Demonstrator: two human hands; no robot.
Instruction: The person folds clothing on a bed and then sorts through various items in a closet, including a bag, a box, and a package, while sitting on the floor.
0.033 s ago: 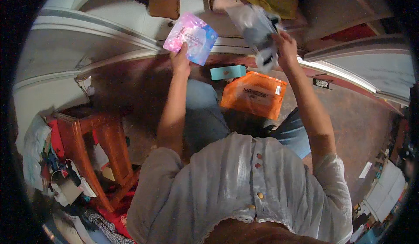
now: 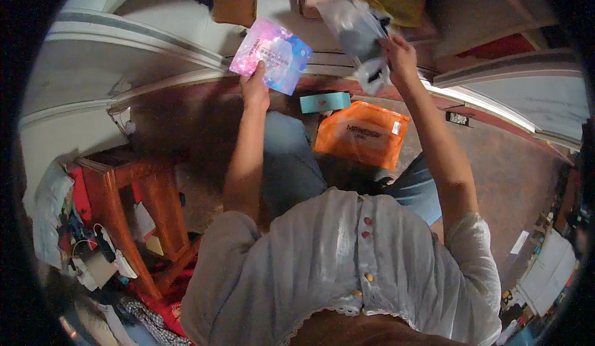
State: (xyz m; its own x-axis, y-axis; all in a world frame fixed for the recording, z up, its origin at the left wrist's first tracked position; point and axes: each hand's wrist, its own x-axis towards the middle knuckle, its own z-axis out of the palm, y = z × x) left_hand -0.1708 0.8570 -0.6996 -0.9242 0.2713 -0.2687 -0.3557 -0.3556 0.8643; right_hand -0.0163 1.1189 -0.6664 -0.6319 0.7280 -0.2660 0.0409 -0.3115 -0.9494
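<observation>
Upper centre of the frame: two packages are held up, apart from each other, in front of an open cabinet (image 2: 186, 14).
Left hand: the left hand (image 2: 254, 86) grasps the lower edge of a pink-and-blue pouch (image 2: 273, 55), thumb on the printed face; the fingers behind are hidden.
Right hand: the right hand (image 2: 401, 58) pinches the right side of a clear plastic bag (image 2: 354, 36). Its contents are dark; their kind cannot be told.
Pouch attitude: tilted, printed face toward the viewer, looking flat and fairly stiff.
Clear bag attitude: slanted, creased and slack, with its lower end toward the centre of the frame.
Cabinet contents, top edge of the frame: a brown bag (image 2: 235, 6), a pale pouch (image 2: 315, 0) and yellow material (image 2: 403, 4).
Floor items, centre of the frame: a teal box (image 2: 325, 102) and an orange mailer (image 2: 361, 138) lie close together; contact between them is unclear.
Step in hand: judged to be handling the two packages at the cabinet front, one per hand.
Next move: calls for a secure hold on the slack film and a level pouch, both kept clear of the cabinet edge.
</observation>
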